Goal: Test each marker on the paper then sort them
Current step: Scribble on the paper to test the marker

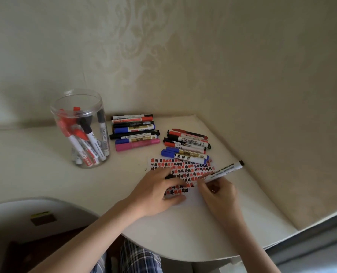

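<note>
A white paper (191,170) covered with rows of red and black marks lies on the pale table (45,174). My right hand (217,192) grips a white marker with a black end (225,171), its tip down on the paper. My left hand (155,192) rests on the paper's left part and holds a small black cap (168,176) between its fingers. One pile of markers (135,132) lies behind the paper in the middle. A second pile (187,145) lies to the right of it. A clear plastic jar (81,129) with several red and black markers stands at the left.
The table ends in a curved front edge (183,251) close to my lap. A patterned wall (183,56) rises right behind the table. A rounded chair back (35,209) sits at the lower left.
</note>
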`<state>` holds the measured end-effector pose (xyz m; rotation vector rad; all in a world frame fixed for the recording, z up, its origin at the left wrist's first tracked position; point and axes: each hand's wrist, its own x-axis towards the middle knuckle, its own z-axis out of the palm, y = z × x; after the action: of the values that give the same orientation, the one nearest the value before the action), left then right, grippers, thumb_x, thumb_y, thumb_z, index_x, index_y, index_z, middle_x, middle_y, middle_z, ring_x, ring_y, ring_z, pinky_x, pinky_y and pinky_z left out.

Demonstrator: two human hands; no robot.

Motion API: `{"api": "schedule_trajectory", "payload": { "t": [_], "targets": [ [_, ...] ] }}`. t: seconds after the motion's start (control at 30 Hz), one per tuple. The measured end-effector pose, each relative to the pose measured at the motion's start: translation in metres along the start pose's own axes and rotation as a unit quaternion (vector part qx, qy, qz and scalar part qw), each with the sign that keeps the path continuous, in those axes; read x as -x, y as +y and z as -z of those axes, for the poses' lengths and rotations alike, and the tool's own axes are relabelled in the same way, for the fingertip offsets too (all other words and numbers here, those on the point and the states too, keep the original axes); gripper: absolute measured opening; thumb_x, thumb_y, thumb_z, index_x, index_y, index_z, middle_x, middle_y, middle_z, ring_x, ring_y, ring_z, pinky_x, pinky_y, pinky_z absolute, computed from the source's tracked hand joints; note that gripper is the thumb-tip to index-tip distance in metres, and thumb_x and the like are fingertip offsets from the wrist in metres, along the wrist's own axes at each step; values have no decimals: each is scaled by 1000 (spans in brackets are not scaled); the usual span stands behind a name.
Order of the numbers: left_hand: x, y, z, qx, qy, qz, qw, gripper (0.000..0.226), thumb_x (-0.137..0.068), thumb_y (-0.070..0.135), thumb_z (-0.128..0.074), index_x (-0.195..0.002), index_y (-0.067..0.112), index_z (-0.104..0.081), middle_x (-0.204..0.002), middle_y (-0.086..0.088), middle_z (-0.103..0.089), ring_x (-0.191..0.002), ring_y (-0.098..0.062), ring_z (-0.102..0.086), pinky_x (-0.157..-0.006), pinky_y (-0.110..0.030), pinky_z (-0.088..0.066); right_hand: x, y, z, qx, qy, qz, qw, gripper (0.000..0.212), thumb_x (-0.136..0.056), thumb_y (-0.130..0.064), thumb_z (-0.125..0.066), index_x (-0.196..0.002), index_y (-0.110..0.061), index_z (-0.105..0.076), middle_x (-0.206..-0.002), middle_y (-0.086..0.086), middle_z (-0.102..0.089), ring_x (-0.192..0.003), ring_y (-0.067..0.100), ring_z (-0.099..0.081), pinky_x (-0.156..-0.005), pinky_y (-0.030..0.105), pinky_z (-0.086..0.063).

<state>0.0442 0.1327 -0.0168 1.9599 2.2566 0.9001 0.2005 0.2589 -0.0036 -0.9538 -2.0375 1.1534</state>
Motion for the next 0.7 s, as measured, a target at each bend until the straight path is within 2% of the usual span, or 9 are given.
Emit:
{"api": "schedule_trajectory", "payload": {
  "t": [0.1,0.27,0.37,0.5,0.6,0.7],
  "targets": [
    [1,1,-4,-12,12,0,1000,35,-87,52,-64,-117,36,-68,-91,23,-31,-83,3,-28,-72,-7,-21,2,-1,1,25,-11,13,1000,14,-87,-25,-71,-77,-31,-63,-71,-15,-69,-68,8,-66,-56,28,-53],
    [1,1,-6,-15,11,6,1000,37,-87,54,-62,-119,36,-67,-96,22,-36,-87,2,-31,-75,-8,-21,1,3,2,31,-10,11,999,9,-86,-30,-72,-79,-27,-68,-77,-6,-73,-70,18,-68,-62,42,-56],
    [2,-1,-6,-17,5,16,1000,39,-87,56,-59,-120,36,-66,-102,17,-49,-92,0,-36,-76,-9,-23,1,2,1,37,-9,15,999,8,-86,-30,-72,-81,-24,-69,-75,-7,-73,-68,17,-67,-59,37,-54],
    [1,-2,-8,-15,-21,28,999,48,-86,65,-45,-122,38,-63,-115,9,-58,-103,-7,-48,-81,-23,-38,2,0,1,35,-13,17,999,9,-85,-28,-72,-78,-30,-67,-75,-12,-71,-70,14,-65,-58,31,-52],
    [1,-3,-9,-15,-20,32,999,52,-85,66,-43,-122,37,-64,-113,8,-58,-100,-4,-43,-79,-22,-33,4,-2,0,44,-21,33,998,15,-86,-26,-73,-76,-33,-64,-72,-15,-69,-68,13,-64,-55,27,-50],
    [2,-3,-9,-17,-19,32,999,48,-87,64,-48,-124,38,-63,-114,8,-57,-99,-1,-38,-80,-21,-31,2,0,-1,39,-8,25,999,13,-86,-27,-73,-76,-26,-65,-71,-7,-70,-67,17,-62,-54,28,-48]
  ]
}}
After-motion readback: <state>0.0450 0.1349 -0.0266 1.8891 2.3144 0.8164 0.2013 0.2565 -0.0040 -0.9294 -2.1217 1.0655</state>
